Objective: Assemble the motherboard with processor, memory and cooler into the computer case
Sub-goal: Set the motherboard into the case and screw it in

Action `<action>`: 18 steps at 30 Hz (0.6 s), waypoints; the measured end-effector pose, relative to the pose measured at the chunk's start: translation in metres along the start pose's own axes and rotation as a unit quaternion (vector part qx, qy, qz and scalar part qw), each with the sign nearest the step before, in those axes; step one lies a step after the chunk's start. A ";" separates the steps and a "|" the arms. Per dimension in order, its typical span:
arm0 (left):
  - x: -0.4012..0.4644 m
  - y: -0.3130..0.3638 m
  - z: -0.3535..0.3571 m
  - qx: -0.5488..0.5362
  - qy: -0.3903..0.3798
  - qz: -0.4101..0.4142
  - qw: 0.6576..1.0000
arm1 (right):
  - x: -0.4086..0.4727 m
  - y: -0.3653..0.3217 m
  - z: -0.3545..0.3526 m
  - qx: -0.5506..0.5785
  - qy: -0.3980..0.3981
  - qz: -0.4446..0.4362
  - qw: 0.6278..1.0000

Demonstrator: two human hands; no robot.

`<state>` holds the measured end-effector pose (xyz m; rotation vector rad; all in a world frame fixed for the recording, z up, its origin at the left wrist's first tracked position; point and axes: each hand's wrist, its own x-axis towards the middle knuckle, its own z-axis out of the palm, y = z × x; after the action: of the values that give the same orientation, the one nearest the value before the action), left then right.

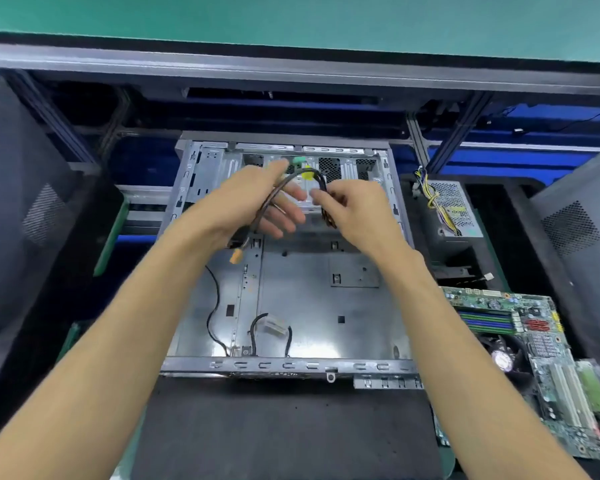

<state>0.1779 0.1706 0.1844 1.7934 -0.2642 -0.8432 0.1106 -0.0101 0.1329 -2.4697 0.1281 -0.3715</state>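
Hands point(302, 202) hold cable point(281, 192) over case point(291, 367); motherboard point(541, 344) right.

Computer case point(291, 299): grey metal, side panel off, lying flat and open upward, interior tray bare except loose black cables at its near left corner. Motherboard point(534, 358): green, lying flat just right of the case's near right corner, outside it. Blue and green memory slots point(487, 322) at its far end; dark round cooler fan point(501, 356) mounted beside them.
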 end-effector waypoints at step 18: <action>0.005 -0.109 -0.009 0.610 -0.153 -0.306 0.715 | 0.026 0.007 0.007 0.179 -0.019 0.168 0.969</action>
<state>0.1643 0.2174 0.0860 3.0690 -0.5322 -1.6863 0.1380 -0.0160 0.1295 -2.0488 0.4197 -0.1814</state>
